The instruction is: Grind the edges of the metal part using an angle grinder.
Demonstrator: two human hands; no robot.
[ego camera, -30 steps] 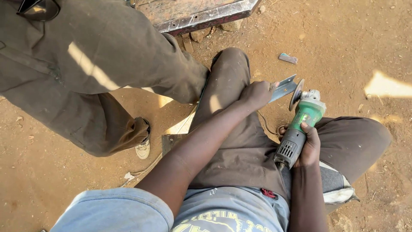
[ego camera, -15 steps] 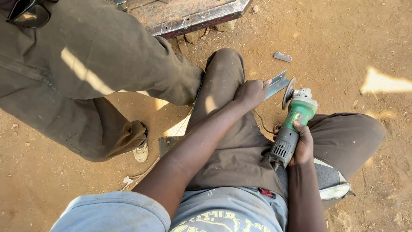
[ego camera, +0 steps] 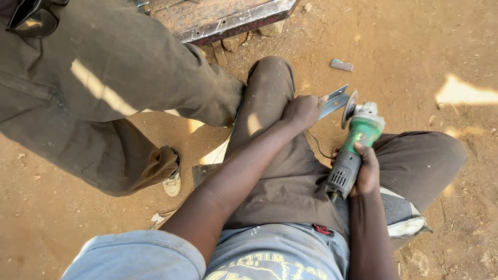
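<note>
Outdoor dirt-floor metal workshop: angle grinder (ego camera: 355, 145), steel offcut (ego camera: 341, 65), metal frame (ego camera: 228, 21)

Sunlit reddish dirt ground (ego camera: 425, 46), rusty metal frame (ego camera: 233, 21) at top.

The left hand (ego camera: 301, 111) rests on the raised left knee (ego camera: 270, 78), holding a metal strip (ego camera: 333, 102). The grinder (ego camera: 353, 148), in the right hand (ego camera: 365, 171), lies just right of it. Another person's legs (ego camera: 119, 98) stand left.

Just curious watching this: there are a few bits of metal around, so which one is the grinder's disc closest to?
The angled metal strip gripped by the left hand; the small scrap lies apart on the dirt.
</note>
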